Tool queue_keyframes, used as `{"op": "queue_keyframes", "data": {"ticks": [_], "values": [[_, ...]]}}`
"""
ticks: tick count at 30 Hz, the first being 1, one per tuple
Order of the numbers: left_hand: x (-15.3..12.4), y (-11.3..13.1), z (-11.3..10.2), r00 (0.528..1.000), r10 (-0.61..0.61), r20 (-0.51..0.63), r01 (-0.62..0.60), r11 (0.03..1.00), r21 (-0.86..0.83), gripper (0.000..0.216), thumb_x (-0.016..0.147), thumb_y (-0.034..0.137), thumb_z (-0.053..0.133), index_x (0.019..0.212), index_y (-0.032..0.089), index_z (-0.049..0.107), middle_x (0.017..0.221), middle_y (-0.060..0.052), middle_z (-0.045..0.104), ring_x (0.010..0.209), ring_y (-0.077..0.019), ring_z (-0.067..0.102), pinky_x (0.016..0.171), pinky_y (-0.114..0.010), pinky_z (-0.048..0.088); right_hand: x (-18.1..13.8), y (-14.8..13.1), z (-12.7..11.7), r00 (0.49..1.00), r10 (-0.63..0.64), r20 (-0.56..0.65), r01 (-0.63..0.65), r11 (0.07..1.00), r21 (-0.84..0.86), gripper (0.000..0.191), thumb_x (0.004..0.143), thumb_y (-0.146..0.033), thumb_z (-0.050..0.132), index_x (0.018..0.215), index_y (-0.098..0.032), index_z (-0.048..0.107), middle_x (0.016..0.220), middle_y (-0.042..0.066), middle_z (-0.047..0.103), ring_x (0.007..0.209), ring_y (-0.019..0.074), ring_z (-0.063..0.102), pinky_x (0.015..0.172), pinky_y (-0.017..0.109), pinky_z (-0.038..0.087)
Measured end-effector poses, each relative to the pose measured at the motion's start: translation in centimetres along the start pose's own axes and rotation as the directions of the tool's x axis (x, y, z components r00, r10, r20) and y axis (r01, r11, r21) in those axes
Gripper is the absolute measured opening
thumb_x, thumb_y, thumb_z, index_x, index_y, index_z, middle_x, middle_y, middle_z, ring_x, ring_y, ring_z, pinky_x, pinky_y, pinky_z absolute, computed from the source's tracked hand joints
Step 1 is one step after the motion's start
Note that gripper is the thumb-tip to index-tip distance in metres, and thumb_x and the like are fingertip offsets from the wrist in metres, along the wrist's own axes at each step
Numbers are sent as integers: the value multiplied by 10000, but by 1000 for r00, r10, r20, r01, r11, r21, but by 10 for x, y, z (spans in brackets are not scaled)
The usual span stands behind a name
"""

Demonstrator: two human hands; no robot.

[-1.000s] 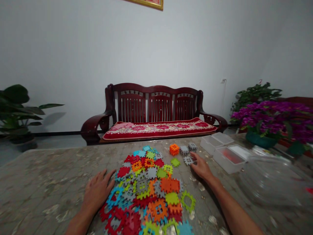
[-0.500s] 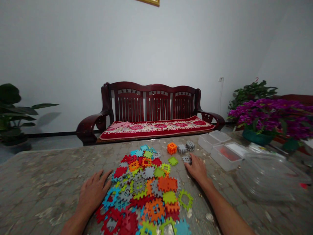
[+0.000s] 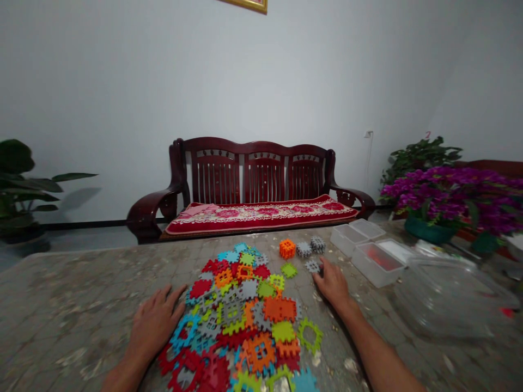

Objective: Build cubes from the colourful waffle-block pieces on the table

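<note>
A heap of flat, toothed plastic tiles (image 3: 245, 316) in red, orange, green, blue and grey covers the middle of the table (image 3: 73, 305). My left hand (image 3: 154, 322) lies flat and open on the table, its fingertips touching the heap's left edge. My right hand (image 3: 333, 283) rests on the table to the right of the heap, fingers curled down beside a loose grey tile (image 3: 312, 265). Farther back stand an orange cube of joined tiles (image 3: 287, 248) and two grey cubes (image 3: 310, 247). A single green tile (image 3: 289, 270) lies between the heap and the cubes.
Two clear plastic boxes (image 3: 368, 247) and a large clear lid (image 3: 453, 296) sit at the right. A pot of purple flowers (image 3: 453, 201) stands behind them. A dark wooden bench (image 3: 253, 190) with a red cushion faces the table. A leafy plant (image 3: 20, 185) stands at the far left.
My right hand has pulled slightly back toward me, staying by the loose grey tile. My left hand has stayed at the heap's left edge. The view has shifted a little.
</note>
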State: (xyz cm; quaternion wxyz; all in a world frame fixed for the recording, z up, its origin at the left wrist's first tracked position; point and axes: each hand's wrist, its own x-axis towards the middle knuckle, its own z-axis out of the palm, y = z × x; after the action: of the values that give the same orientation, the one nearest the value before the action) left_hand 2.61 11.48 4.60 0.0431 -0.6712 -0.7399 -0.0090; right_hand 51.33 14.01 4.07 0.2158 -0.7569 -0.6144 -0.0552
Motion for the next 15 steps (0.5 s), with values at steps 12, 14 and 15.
{"op": "queue_keyframes", "data": {"ticks": [12, 14, 15], "values": [[-2, 4, -7, 999, -29, 40, 27, 999, 33, 548, 1028, 377, 320, 1548, 309, 477, 1607, -110, 480, 1493, -290, 426, 1212, -476, 313, 32, -18, -7, 981, 100, -167, -68, 980, 188, 574, 861, -300, 611, 1412, -173, 515, 1166, 93, 740, 1069, 274, 657, 941, 355, 458], [-2, 4, -8, 999, -24, 40, 23, 999, 35, 547, 1026, 377, 326, 1547, 308, 480, 1605, -109, 483, 1495, -287, 424, 1215, -470, 309, 43, -25, -7, 984, 123, -128, -100, 979, 178, 591, 852, -291, 620, 1419, -159, 514, 1174, 101, 738, 1070, 275, 658, 929, 348, 459], [-2, 4, -8, 999, -22, 39, 21, 999, 32, 547, 1025, 377, 327, 1545, 307, 482, 1605, -107, 484, 1495, -287, 423, 1214, -468, 311, 48, -29, -7, 985, 135, -112, -115, 979, 170, 600, 851, -289, 621, 1425, -155, 512, 1179, 105, 736, 1072, 274, 658, 922, 345, 460]]}}
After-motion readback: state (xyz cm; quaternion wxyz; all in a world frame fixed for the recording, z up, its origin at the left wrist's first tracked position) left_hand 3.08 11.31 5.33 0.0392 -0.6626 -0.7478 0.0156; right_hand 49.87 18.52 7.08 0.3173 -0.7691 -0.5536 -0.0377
